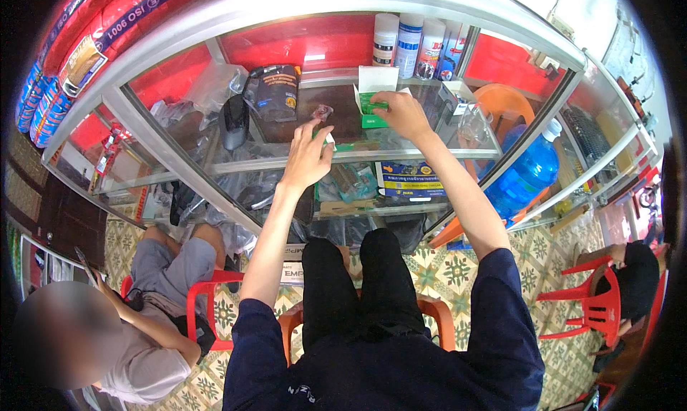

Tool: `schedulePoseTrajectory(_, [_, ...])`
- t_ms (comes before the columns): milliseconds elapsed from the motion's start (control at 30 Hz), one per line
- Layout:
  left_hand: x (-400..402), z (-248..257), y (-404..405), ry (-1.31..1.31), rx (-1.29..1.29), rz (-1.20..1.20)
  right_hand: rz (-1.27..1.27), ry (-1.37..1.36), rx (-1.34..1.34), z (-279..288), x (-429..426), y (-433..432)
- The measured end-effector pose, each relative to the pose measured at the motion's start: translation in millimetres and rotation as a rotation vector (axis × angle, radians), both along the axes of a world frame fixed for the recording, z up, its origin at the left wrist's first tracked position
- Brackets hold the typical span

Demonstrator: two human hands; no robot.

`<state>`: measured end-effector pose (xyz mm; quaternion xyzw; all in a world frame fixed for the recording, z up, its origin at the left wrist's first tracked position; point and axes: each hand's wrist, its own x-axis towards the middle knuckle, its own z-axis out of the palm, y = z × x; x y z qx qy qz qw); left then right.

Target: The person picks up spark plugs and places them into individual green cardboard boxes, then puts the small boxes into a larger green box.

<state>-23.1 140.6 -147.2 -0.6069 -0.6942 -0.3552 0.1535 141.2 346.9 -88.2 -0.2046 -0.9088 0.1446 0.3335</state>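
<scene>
On a glass shelf of the display cabinet stands a small white and green carton point(374, 121) with its white lid flap raised and green packets inside. My right hand point(402, 113) reaches over it, fingertips on the green contents; whether they grip a packet cannot be told. My left hand point(309, 156) is at the shelf's front edge, left of the carton, with a small white and green box point(329, 140) held at its fingers, mostly hidden by them. Just beyond the left hand lies a small clear plastic bag point(322, 112) with something reddish in it.
Spray cans point(410, 46) stand behind the carton. A black packaged item point(276, 91) and a dark glossy part point(234, 121) lie left. A glass shelf edge point(354, 156) crosses below my hands. A blue water bottle point(528, 169) stands right; a seated person point(155, 325) is at left.
</scene>
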Motion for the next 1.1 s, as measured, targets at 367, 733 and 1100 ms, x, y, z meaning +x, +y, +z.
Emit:
schedulePoseTrajectory(367, [-19,-1,5,-0.431,0.219,-0.142,0.148,0.206,0.057,-9,7,-3])
schedulePoseTrajectory(733, [-45,-10,4,-1.385,0.535,-0.329,0.34,0.174,0.086,-55,-91,-59])
schedulePoseTrajectory(1100, [-53,-11,-10,-1.417,0.435,-0.528,0.338,0.07,0.074,-65,-62,-94])
